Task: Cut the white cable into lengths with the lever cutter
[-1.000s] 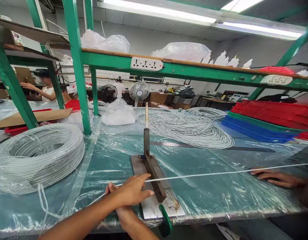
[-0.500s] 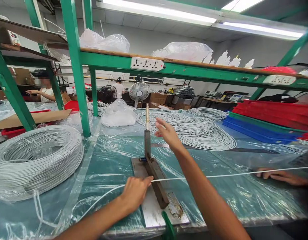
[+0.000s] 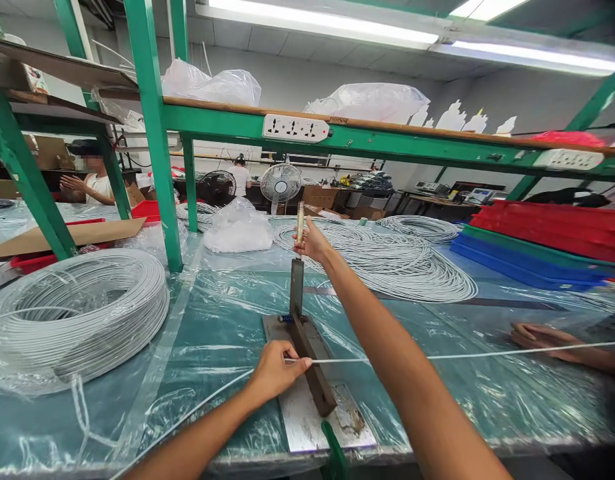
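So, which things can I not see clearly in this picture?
Head view only.
Cable: its far end leaves the right edge.
Co-worker's hand: blurred, arm cut off by the right edge.
Lever handle: lower part covered by the right hand.
Left hand: fingertips curled under, hidden.

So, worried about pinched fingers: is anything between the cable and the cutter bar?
Nothing visible. The cable lies straight across the cutter bar; the left hand pinches it right beside the bar. The right hand grips the raised lever.
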Demonstrator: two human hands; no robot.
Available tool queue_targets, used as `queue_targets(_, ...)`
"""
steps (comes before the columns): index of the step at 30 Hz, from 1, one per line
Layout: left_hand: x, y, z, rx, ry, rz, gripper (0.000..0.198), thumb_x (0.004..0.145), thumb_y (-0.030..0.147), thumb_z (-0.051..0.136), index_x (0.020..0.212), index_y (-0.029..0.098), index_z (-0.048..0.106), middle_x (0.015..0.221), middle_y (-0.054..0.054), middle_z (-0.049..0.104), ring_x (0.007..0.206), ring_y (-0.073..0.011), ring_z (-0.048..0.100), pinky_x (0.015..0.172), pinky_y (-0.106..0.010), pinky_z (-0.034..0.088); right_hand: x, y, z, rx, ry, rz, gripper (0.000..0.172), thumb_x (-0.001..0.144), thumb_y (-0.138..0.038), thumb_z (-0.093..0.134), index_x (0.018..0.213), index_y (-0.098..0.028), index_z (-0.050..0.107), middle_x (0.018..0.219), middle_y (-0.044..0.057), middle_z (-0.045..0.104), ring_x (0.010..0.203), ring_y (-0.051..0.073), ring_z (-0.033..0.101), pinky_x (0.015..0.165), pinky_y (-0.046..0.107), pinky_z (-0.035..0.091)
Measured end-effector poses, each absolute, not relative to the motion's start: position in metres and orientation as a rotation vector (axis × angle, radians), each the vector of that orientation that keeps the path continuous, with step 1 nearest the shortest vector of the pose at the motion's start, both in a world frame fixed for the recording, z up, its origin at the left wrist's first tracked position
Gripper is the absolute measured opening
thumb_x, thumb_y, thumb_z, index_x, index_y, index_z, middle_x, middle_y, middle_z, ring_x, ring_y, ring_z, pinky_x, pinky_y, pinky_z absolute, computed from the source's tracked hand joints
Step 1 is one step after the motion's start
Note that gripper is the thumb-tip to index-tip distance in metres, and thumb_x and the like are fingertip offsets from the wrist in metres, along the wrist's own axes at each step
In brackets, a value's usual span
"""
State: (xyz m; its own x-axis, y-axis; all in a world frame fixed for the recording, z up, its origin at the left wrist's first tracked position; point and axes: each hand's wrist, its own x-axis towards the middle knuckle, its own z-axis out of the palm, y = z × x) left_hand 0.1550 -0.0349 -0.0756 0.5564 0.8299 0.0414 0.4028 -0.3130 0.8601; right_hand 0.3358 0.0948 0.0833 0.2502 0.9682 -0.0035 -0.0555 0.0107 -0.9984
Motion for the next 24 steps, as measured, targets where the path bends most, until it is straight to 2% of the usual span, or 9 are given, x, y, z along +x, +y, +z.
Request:
queue_targets(3,0.163,-0.033,-0.081,1.844,1.079,0.670,0.036,0.068,0.047,0.066,0.056,0.015,0.054,0.057,0.002,0.052,0.060,-0.0125,0.048,0.053,-0.022,0.027,0.338,0.062,0.099,-1.167,-0.924,1.124,0.052,0.093,-0.056,0.018,0.098,-0.018,0.052,0.086,0.005,0.058,0.056,0.009,0.054,0.055,0.022,0.048)
queue_targets(8,0.174,-0.032,-0.084,1.749,1.208,0.678,0.033,0.065,0.038,0.068,0.052,0.017,0.047,0.051,0.005,0.043,0.055,-0.0110,0.040,0.051,-0.023,0.023,0.337,-0.021,0.114,-1.121,-0.815,1.206,0.053,0.095,-0.052,0.018,0.080,-0.019,0.057,0.079,0.002,0.061,0.047,0.007,0.051,0.042,0.016,0.044)
queue_targets(10,0.176,-0.032,-0.083,1.733,1.234,0.671,0.032,0.065,0.036,0.068,0.051,0.018,0.046,0.050,0.005,0.041,0.053,-0.0106,0.038,0.051,-0.024,0.022,0.333,-0.059,0.106,-1.154,-0.753,1.223,0.044,0.092,-0.048,0.037,0.065,-0.018,0.054,0.076,0.002,0.062,0.040,0.005,0.045,0.037,0.015,0.041)
queue_targets(12,0.176,-0.033,-0.083,1.731,1.243,0.667,0.031,0.065,0.035,0.067,0.052,0.018,0.046,0.050,0.005,0.041,0.052,-0.0103,0.037,0.051,-0.024,0.022,0.329,-0.097,0.090,-1.242,-0.761,1.188,0.030,0.077,-0.042,0.064,0.062,-0.017,0.058,0.082,0.003,0.065,0.041,0.004,0.045,0.037,0.014,0.041)
queue_targets(13,0.176,-0.033,-0.083,1.732,1.244,0.667,0.030,0.065,0.035,0.067,0.053,0.018,0.046,0.050,0.005,0.042,0.052,-0.0103,0.037,0.051,-0.024,0.022,0.327,-0.115,0.080,-1.310,-0.777,1.160,0.024,0.068,-0.039,0.073,0.068,-0.017,0.063,0.088,0.004,0.066,0.044,0.004,0.047,0.038,0.014,0.042)
queue_targets(15,0.176,-0.034,-0.084,1.739,1.240,0.670,0.030,0.066,0.036,0.067,0.053,0.018,0.046,0.052,0.005,0.042,0.053,-0.0103,0.037,0.051,-0.024,0.021,0.322,-0.147,0.061,-1.452,-0.800,1.119,0.042,0.057,-0.036,0.081,0.093,-0.019,0.068,0.103,0.009,0.065,0.051,0.007,0.052,0.043,0.017,0.047)
queue_targets(18,0.174,-0.034,-0.085,1.757,1.230,0.680,0.030,0.066,0.038,0.066,0.054,0.018,0.047,0.053,0.005,0.043,0.054,-0.0105,0.038,0.051,-0.024,0.021,0.313,-0.181,0.043,-1.607,-0.755,1.124,0.077,0.056,-0.040,0.080,0.126,-0.024,0.053,0.134,0.011,0.048,0.068,0.014,0.062,0.054,0.023,0.054)
queue_targets(21,0.174,-0.035,-0.085,1.777,1.226,0.694,0.029,0.067,0.038,0.064,0.054,0.018,0.048,0.052,0.005,0.043,0.053,-0.0106,0.038,0.052,-0.024,0.021,0.300,-0.199,0.041,-1.676,-0.625,1.187,0.102,0.050,-0.038,0.081,0.139,-0.028,0.033,0.146,0.009,0.031,0.093,0.024,0.063,0.060,0.025,0.058)
queue_targets(24,0.173,-0.035,-0.084,1.792,1.227,0.699,0.029,0.067,0.038,0.064,0.054,0.018,0.049,0.052,0.005,0.043,0.053,-0.0107,0.038,0.052,-0.024,0.021,0.292,-0.206,0.040,-1.701,-0.555,1.307,0.089,0.056,-0.033,0.078,0.134,-0.023,0.037,0.126,0.012,0.054,0.082,0.020,0.066,0.050,0.020,0.055)
